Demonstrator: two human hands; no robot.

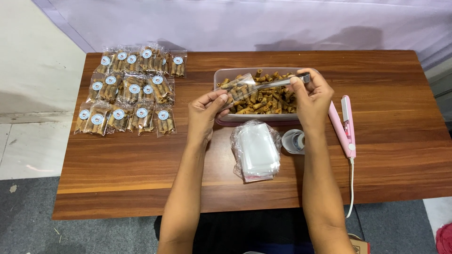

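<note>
Left hand [205,110] pinches small clear bag [238,87] open | right hand [310,94] grips metal tongs [282,82] over snack tub [263,96] | bag light, limp, slippery: hold at mouth edge.

A: Reddish-brown tabletop [386,75], streaked wood grain?

B: Yes. Golden-brown rolled snacks [263,99] fill a clear tub [221,75]. Pink sealer [347,127], white cord [351,188]; clear packets [129,89] carry round white-and-blue stickers [118,114].
</note>
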